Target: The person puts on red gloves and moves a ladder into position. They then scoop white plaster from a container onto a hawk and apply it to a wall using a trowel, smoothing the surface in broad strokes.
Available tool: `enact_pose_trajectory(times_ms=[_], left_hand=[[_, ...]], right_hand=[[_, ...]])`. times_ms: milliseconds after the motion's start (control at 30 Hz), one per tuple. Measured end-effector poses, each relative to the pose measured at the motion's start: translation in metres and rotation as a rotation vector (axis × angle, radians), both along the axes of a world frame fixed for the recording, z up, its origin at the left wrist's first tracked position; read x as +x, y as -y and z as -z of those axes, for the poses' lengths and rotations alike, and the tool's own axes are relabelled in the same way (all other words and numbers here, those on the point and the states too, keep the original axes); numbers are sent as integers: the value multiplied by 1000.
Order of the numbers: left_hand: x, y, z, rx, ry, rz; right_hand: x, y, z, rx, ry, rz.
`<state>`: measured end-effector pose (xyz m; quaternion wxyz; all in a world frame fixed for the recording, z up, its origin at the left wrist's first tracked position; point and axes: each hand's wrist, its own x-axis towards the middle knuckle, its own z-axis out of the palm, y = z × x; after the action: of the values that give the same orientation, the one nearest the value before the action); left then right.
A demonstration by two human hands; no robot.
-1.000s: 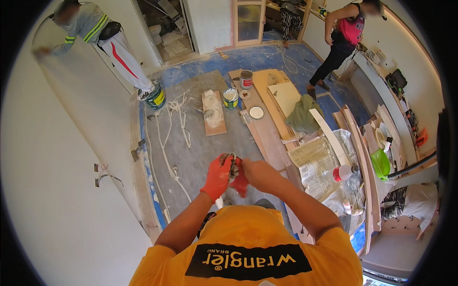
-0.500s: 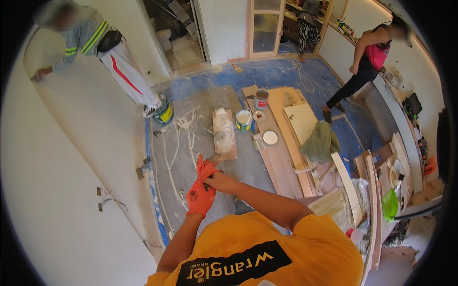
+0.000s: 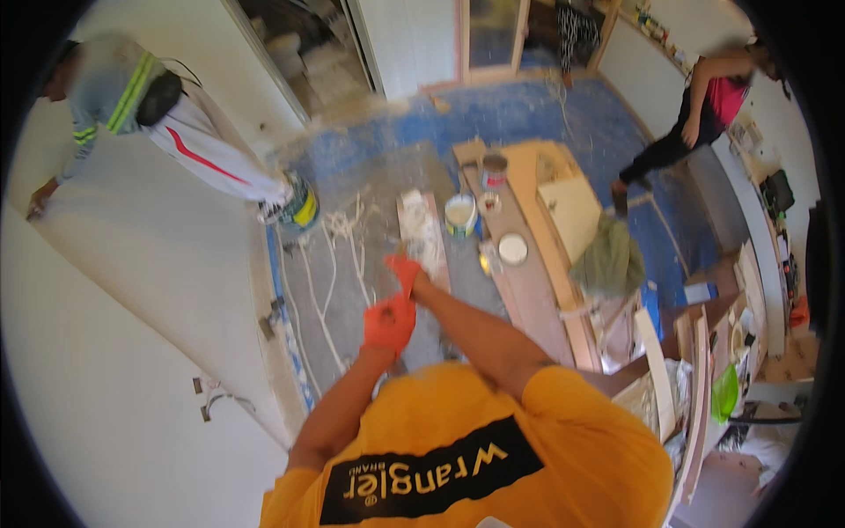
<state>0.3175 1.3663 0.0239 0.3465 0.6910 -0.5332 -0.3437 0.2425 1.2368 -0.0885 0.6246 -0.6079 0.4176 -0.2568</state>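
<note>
Both my hands wear orange rubber gloves, held in front of my chest over the grey floor covering. My left hand point(image 3: 389, 324) is closed at my right wrist, pinching the cuff of the right-hand glove. My right hand point(image 3: 405, 271) points away from me, its gloved fingers stretched out and a little blurred, holding nothing that I can see. Beyond it lies a board point(image 3: 437, 275) smeared with white paste. A bucket of white paste point(image 3: 460, 216) stands to the right of that board, and a round white lid or dish point(image 3: 512, 249) lies nearer.
At left, a person point(image 3: 132, 88) stands on a bucket point(image 3: 304, 204), one hand at the wall. Another person point(image 3: 704, 97) stands at far right. Planks point(image 3: 528, 255), a paint can point(image 3: 494, 171), a green cloth point(image 3: 609, 260) and white cords point(image 3: 322, 304) lie about.
My hands have moved slightly right and farther apart, with the right hand farther ahead. The left hand has slid back toward the right wrist. The view has shifted; the left person leans lower.
</note>
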Motion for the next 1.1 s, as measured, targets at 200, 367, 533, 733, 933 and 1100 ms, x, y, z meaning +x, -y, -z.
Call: enact_pose_trajectory(times_ms=[200,367,533,733,933,1100], left_hand=[[28,57,55,0,-63,85],[75,101,43,209,133,291],[54,126,38,170,237,734],[53,116,0,285,57,902],[60,110,-39,379,78,1107],[52,100,-40,265,125,1254]], right_hand=[[-3,27,0,647,549,151],[20,57,-57,871,1038,493],[4,99,-52,436,908,921],[-14,75,-70,388,899,951],[-25,56,-46,334,650,1112],[-30,49,-15,246,1008,1046]])
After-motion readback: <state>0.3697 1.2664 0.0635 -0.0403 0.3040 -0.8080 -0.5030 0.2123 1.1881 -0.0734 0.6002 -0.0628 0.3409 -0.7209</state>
